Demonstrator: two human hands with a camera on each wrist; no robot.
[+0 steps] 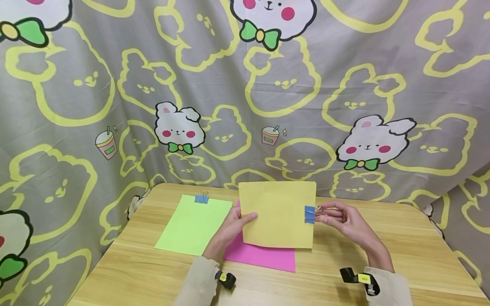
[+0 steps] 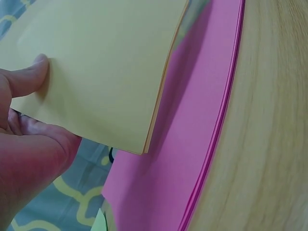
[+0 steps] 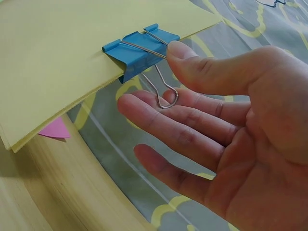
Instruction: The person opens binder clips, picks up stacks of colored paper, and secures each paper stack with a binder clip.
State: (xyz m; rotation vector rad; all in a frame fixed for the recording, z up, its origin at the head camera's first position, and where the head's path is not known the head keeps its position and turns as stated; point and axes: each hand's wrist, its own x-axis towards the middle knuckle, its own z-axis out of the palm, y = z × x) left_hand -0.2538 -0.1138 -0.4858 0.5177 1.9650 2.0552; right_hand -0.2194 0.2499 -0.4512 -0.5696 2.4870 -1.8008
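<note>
A stack of yellow paper [image 1: 278, 216] is held up above the table. Its left edge is pinched by my left hand [image 1: 234, 221], the thumb [image 2: 30, 79] flat on the front and the other fingers behind, mostly hidden. A blue binder clip [image 3: 139, 50] bites the stack's right edge. My right hand [image 1: 346, 219] holds this clip by its wire handles: the thumb [image 3: 211, 70] lies on the upper handle, and fingertips touch the lower handle [image 3: 166, 96]. The two handles stand apart.
Pink paper [image 1: 264, 258] lies on the wooden table [image 1: 145, 278] beneath the yellow stack. To the left is green paper [image 1: 193, 225] with another blue binder clip [image 1: 201, 199] on its top edge. A patterned curtain [image 1: 222, 85] hangs behind the table.
</note>
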